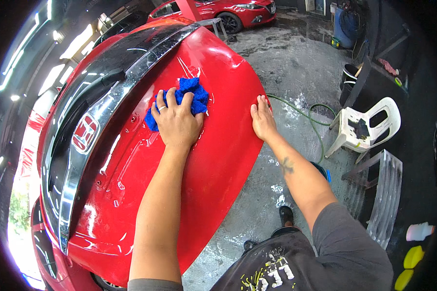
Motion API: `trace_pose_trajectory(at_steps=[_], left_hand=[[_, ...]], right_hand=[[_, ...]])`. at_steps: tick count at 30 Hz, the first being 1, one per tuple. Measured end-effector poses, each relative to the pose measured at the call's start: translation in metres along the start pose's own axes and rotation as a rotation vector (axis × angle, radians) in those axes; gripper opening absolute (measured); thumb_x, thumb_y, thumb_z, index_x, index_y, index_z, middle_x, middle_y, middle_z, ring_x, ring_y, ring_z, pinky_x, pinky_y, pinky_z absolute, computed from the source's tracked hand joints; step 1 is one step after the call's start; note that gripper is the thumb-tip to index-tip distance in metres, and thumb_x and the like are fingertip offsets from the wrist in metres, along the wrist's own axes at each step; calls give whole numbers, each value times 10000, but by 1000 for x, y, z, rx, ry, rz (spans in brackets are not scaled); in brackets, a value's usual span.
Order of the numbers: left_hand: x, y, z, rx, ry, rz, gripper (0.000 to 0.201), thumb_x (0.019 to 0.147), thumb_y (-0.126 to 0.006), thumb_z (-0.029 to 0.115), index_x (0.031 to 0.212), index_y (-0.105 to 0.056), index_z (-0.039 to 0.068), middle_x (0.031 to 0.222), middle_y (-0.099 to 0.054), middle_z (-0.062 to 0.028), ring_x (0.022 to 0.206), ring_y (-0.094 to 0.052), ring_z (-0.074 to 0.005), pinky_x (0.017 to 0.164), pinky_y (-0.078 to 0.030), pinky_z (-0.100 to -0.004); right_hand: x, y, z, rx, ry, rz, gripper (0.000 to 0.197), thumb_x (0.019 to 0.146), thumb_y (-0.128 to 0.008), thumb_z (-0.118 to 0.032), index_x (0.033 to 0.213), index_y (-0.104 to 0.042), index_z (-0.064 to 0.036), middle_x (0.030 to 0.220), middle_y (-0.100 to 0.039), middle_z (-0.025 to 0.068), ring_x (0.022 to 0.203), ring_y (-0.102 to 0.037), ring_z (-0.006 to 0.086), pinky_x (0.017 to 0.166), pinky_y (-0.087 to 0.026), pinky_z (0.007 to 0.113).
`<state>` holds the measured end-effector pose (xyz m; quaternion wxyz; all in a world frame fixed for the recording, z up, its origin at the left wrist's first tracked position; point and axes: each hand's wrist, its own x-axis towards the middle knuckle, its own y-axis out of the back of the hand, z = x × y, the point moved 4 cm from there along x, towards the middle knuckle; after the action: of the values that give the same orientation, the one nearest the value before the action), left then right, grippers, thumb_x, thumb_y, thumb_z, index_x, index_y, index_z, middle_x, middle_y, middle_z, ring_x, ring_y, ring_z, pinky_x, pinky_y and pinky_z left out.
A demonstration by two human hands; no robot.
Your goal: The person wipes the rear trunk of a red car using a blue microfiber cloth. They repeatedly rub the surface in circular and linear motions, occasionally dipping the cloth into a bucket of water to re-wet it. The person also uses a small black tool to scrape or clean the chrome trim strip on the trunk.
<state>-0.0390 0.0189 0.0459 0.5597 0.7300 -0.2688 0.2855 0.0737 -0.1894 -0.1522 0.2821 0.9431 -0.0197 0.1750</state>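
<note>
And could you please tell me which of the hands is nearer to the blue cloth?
The left. The left hand lies on top of the blue cloth, while the right hand is apart from it, to its right, at the edge of the red panel.

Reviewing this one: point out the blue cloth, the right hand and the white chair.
Blue cloth (pixel 198 93): head view, bunched part beyond the fingertips.
Right hand (pixel 263 121): head view, back of hand.
White chair (pixel 344 126): head view, bare seat.

Got white and yellow lettering (pixel 284 272) on the dark shirt (pixel 344 237), plus a red-and-chrome letter emblem (pixel 86 133) on the red tailgate's (pixel 213 145) chrome trim (pixel 112 104).
</note>
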Motion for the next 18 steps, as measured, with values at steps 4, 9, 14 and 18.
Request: trace_pose_trajectory(at_steps=[4, 9, 14, 18], left_hand=[[-9, -2, -12, 14, 42, -3, 482, 813, -860, 360, 1277, -782, 253, 1517, -639, -158, 1493, -509, -445, 1215, -397, -644], [-8, -1, -13, 13, 37, -9, 482, 816, -855, 352, 1281, -781, 252, 1519, -637, -157, 1498, -507, -449, 1222, -395, -644], [-5, 0, -7, 9, 18, 7, 499, 814, -858, 350, 1296, -773, 257, 1510, -640, -155, 1489, -513, -456, 1214, -399, -640], [-10, -2, -13, 10, 37, -4, 498, 813, -862, 354, 1295, -773, 264, 1502, -645, -153, 1483, -519, -455, 1208, -403, -640]], right_hand=[[-168, -27, -68, -74, 235, -35, 737, 1176, -485, -341, 1724, -257, 95, 1800, -237, 358, 1691, -229, 498, 1371, -198, 611], [-175, -13, -69, -132, 274, -129, 769, 1141, -554, -284, 1725, -242, 106, 1796, -233, 372, 1694, -211, 510, 1368, -187, 626], [-46, 5, -6, -211, -5, -113, 725, 1217, -324, -452, 1738, -283, 51, 1828, -233, 293, 1714, -225, 402, 1386, -187, 563], [-182, -2, -48, -292, 140, -252, 725, 1201, -381, -444, 1738, -303, 38, 1841, -220, 274, 1722, -204, 406, 1358, -178, 652]])
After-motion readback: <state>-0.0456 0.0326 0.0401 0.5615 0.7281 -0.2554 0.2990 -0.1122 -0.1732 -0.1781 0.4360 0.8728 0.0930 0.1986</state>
